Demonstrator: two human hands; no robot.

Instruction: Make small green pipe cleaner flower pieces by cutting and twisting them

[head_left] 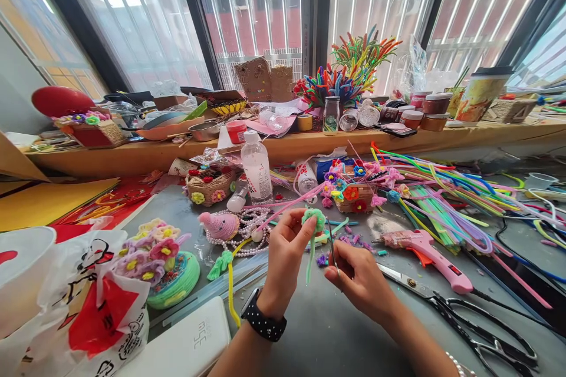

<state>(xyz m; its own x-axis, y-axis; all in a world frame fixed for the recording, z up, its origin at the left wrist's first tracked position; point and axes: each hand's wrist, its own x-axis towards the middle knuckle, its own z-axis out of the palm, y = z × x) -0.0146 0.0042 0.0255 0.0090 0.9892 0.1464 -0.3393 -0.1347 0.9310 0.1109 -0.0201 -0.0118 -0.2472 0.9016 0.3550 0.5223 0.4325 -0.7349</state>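
Glue gun (427, 253) on table (318, 341), right of right hand (356, 274); upright bottle (256, 171) behind left hand (286, 244), between baskets (207, 187).

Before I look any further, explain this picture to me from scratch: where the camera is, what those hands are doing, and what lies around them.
There is no machine: these are a person's two bare hands. The single picture comes from a camera worn on that person's head, facing forward and down.

The left hand pinches a green fuzzy piece with a strip hanging from it. Beside it, the right hand holds a slim metal tool, probably small scissors.

On the grey table, to the right, lie a pink glue gun and large scissors. Farther back stand a bottle and, to its left, a woven basket trimmed with flowers. Beyond, a cluttered ledge runs below the windows.
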